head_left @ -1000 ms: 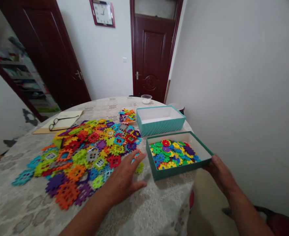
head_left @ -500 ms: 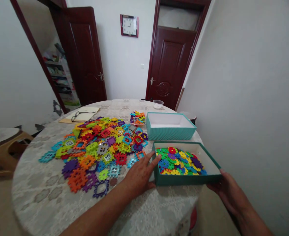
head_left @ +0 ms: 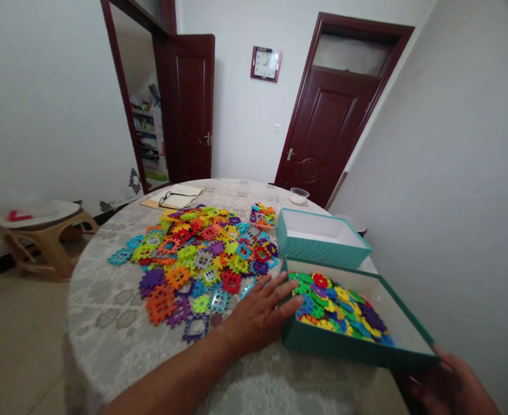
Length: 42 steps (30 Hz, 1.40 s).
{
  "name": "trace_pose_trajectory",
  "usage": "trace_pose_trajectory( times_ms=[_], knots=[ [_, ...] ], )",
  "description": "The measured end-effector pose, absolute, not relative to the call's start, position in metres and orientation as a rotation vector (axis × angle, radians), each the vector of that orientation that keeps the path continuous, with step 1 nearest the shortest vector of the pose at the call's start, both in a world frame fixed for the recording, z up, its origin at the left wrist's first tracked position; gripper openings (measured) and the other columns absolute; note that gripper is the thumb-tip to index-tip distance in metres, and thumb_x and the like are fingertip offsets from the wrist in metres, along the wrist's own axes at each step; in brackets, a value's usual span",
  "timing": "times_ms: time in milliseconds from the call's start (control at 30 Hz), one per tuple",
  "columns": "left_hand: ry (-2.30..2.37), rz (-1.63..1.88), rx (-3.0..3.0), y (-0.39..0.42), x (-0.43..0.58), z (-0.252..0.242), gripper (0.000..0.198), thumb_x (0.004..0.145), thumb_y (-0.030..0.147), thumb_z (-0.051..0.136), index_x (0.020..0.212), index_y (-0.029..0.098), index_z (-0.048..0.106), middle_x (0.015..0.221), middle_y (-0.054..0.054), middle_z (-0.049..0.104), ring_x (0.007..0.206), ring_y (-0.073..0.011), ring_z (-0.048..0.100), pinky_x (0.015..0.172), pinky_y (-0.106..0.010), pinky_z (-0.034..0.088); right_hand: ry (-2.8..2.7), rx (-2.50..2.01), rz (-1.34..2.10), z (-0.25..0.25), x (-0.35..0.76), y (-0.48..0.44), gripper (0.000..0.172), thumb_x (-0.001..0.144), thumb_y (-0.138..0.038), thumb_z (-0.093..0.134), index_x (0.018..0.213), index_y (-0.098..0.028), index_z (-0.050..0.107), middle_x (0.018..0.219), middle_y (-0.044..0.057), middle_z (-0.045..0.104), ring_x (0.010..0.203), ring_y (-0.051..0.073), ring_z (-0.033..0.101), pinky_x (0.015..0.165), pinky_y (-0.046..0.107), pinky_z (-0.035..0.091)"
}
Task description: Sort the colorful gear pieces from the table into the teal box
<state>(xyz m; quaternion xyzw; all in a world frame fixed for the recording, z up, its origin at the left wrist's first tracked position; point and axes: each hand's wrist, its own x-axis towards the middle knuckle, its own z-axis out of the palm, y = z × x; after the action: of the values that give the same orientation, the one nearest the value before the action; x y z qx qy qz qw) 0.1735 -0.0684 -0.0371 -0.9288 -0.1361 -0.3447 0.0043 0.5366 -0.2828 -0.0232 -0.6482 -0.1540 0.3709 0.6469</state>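
Observation:
A dark green box (head_left: 344,349) with a white inside holds many colourful notched discs (head_left: 327,300), heaped toward its left part. My left hand (head_left: 260,314) lies at the box's left end, fingers spread, fingertips over the rim. At the far right corner my right hand (head_left: 457,377) grips the box, its thumb at the rim and its other fingers dim underneath. A big pile of colourful square interlocking pieces (head_left: 202,259) spreads on the table left of my left hand.
A light teal box (head_left: 323,245) stands behind the green one. Beyond the pile are a small heap of pieces (head_left: 262,214), a clear bowl (head_left: 299,195) and glasses (head_left: 174,199) on a notebook. A stool (head_left: 46,230) stands at the left.
The view has turned left, so the scene sits further right. The green box now looks more slanted, its right end nearer me, with both hands still at it.

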Motion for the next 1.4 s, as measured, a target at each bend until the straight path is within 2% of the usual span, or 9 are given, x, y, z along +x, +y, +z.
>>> trace_pose_trajectory(
  times_ms=[233, 367, 500, 700, 800, 933, 1167, 1300, 1400],
  knots=[
    [-0.379, -1.272, -2.915, -0.083, 0.1, 0.001, 0.103, 0.095, 0.025, 0.069, 0.164, 0.049, -0.004, 0.154, -0.01, 0.052, 0.161, -0.0353, 0.028, 0.126, -0.063, 0.039, -0.514, -1.486, 0.929, 0.025, 0.504, -0.248, 0.04, 0.074, -0.068, 0.072, 0.079, -0.029, 0.068, 0.079, 0.008, 0.07, 0.064, 0.027, 0.06, 0.05, 0.042, 0.055],
    [-0.499, -1.319, -2.87, -0.083, 0.05, 0.011, 0.107, 0.089, 0.028, 0.077, 0.165, 0.047, 0.003, 0.15, -0.013, 0.049, 0.16, -0.0402, 0.029, 0.122, -0.063, 0.044, -0.676, -1.444, 1.029, 0.047, 0.459, -0.201, 0.046, 0.08, -0.069, 0.069, 0.098, -0.027, 0.069, 0.08, 0.006, 0.07, 0.065, 0.025, 0.062, 0.048, 0.036, 0.054],
    [-0.585, -1.353, -2.835, -0.076, 0.008, 0.019, 0.11, 0.081, 0.032, 0.085, 0.166, 0.037, 0.014, 0.149, -0.018, 0.047, 0.156, -0.0425, 0.036, 0.121, -0.063, 0.045, -0.741, -1.45, 1.079, 0.062, 0.405, -0.15, 0.061, 0.086, -0.073, 0.064, 0.13, -0.03, 0.061, 0.101, 0.006, 0.075, 0.07, 0.024, 0.066, 0.048, 0.034, 0.056],
    [-0.888, -1.381, -2.818, -0.043, -0.035, 0.034, 0.113, 0.076, 0.033, 0.088, 0.164, 0.031, 0.018, 0.159, -0.02, 0.039, 0.149, -0.0404, 0.044, 0.123, -0.061, 0.042, -0.886, -1.457, 1.005, 0.068, 0.354, -0.083, 0.053, 0.087, -0.072, 0.067, 0.102, -0.021, 0.064, 0.062, -0.002, 0.058, 0.049, 0.016, 0.055, 0.041, 0.026, 0.046],
    [-1.091, -1.388, -2.915, -0.019, -0.051, 0.045, 0.112, 0.076, 0.034, 0.087, 0.164, 0.03, 0.018, 0.161, -0.018, 0.038, 0.147, -0.0385, 0.048, 0.121, -0.056, 0.046, -0.963, -1.421, 1.038, 0.063, 0.34, -0.056, 0.055, 0.087, -0.076, 0.064, 0.092, -0.021, 0.062, 0.058, -0.004, 0.055, 0.047, 0.014, 0.052, 0.041, 0.025, 0.044],
    [-1.321, -1.487, -3.067, 0.016, -0.067, 0.056, 0.11, 0.077, 0.041, 0.087, 0.164, 0.032, 0.021, 0.163, -0.017, 0.039, 0.141, -0.037, 0.055, 0.112, -0.051, 0.055, -1.065, -1.395, 1.057, 0.05, 0.331, -0.026, 0.056, 0.086, -0.076, 0.066, 0.092, -0.021, 0.064, 0.068, 0.001, 0.065, 0.058, 0.017, 0.06, 0.052, 0.028, 0.052],
    [-1.485, -1.842, -3.087, 0.078, -0.088, 0.05, 0.111, 0.074, 0.043, 0.088, 0.165, 0.027, 0.028, 0.157, -0.016, 0.051, 0.144, -0.0397, 0.051, 0.113, -0.05, 0.052, -1.439, -1.314, 0.998, 0.041, 0.331, 0.013, 0.05, 0.086, -0.066, 0.075, 0.116, -0.026, 0.073, 0.104, 0.005, 0.078, 0.098, 0.029, 0.069, 0.085, 0.041, 0.059],
    [-1.556, -2.09, -2.96, 0.102, -0.089, 0.046, 0.097, 0.074, 0.049, 0.084, 0.158, 0.021, 0.044, 0.15, -0.013, 0.06, 0.138, -0.0395, 0.056, 0.111, -0.046, 0.052, -1.532, -1.123, 1.029, 0.037, 0.322, 0.037, 0.057, 0.086, -0.057, 0.079, 0.135, -0.029, 0.068, 0.138, 0.006, 0.071, 0.131, 0.033, 0.062, 0.114, 0.05, 0.048],
    [-1.63, -2.314, -2.812, 0.116, -0.083, 0.04, 0.085, 0.076, 0.059, 0.08, 0.148, 0.02, 0.057, 0.137, -0.012, 0.07, 0.127, -0.0373, 0.064, 0.101, -0.044, 0.057, -1.465, -0.998, 1.08, 0.026, 0.311, 0.057, 0.07, 0.084, -0.054, 0.083, 0.146, -0.031, 0.06, 0.147, 0.006, 0.066, 0.14, 0.032, 0.057, 0.121, 0.051, 0.042]
  ],
)
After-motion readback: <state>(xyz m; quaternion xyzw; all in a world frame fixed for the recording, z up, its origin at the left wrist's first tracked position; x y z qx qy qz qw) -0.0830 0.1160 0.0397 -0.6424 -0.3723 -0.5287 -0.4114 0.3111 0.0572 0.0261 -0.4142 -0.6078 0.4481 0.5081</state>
